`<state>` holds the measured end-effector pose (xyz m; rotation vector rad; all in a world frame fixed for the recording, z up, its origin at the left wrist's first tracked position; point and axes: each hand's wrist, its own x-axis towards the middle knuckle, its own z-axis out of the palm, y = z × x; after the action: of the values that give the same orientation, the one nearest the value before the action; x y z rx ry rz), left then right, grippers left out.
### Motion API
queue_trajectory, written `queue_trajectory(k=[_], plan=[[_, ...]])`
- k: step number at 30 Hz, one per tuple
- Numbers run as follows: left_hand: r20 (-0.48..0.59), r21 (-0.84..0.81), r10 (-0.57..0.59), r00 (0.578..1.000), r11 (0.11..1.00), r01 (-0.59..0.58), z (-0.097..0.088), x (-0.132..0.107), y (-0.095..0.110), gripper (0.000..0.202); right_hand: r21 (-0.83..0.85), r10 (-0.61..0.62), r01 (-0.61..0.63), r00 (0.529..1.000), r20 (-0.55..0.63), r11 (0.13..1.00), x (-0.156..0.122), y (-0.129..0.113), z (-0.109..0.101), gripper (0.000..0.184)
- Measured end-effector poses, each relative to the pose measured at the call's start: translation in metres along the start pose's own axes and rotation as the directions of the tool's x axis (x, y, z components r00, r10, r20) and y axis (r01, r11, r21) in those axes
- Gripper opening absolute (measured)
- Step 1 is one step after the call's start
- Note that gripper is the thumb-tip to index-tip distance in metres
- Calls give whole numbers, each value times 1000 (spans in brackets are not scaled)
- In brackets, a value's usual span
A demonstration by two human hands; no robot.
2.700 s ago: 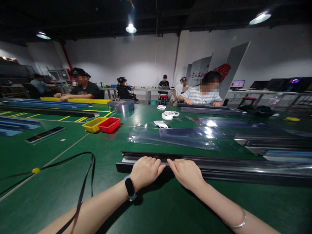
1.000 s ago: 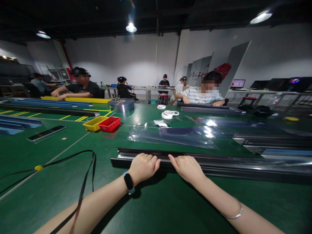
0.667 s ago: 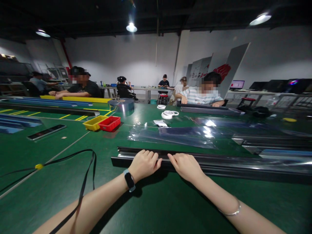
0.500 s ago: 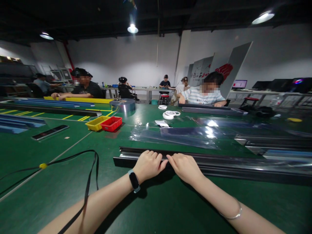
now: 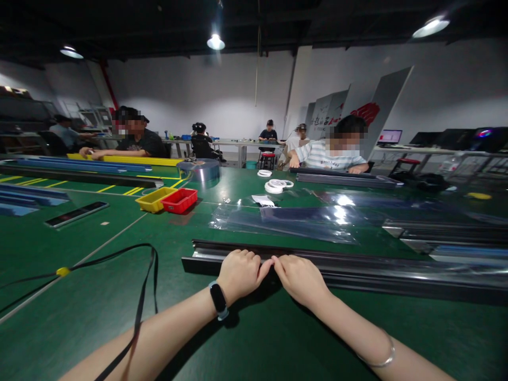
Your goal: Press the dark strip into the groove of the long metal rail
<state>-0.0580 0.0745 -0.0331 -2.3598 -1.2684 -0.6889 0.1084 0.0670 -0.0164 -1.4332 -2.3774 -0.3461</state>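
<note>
Left hand (image 5: 241,275), right hand (image 5: 300,279) grasping black rail (image 5: 359,272): long, straight, grooved, silvery inside at left end.

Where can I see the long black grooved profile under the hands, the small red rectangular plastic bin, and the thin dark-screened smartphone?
Long black grooved profile (image 5: 357,272), head view: its middle stretch.
Small red rectangular plastic bin (image 5: 173,207), head view: near outer wall.
Thin dark-screened smartphone (image 5: 76,214), head view: middle of the screen.

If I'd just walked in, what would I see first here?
Probably the left hand and right hand, thumbs close together, on a long black rail near the front of the green table. Next, the bright red bin and yellow bin, side by side farther back, left of centre.
</note>
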Motion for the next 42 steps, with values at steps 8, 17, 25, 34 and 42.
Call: queue_trajectory(k=[8,17,25,34,42], plan=[[9,18,-9,1000,1000,8,0,-1,2,37,-40,-38,38,999,-12,998,0,-1,1,39],[-6,11,-16,1000,1000,16,2,-2,2,36,-138,41,-50,997,-69,989,-4,7,-1,44],[25,-3,-30,999,1000,30,3,-1,2,37,-156,33,-37,999,-30,987,-4,9,4,42],[1,7,-44,999,999,44,1,-2,3,35,-133,64,-80,991,-118,988,-5,8,9,38],[-8,-1,-29,1000,1000,29,2,-2,3,34,-116,83,-98,989,-126,988,-6,9,12,39]])
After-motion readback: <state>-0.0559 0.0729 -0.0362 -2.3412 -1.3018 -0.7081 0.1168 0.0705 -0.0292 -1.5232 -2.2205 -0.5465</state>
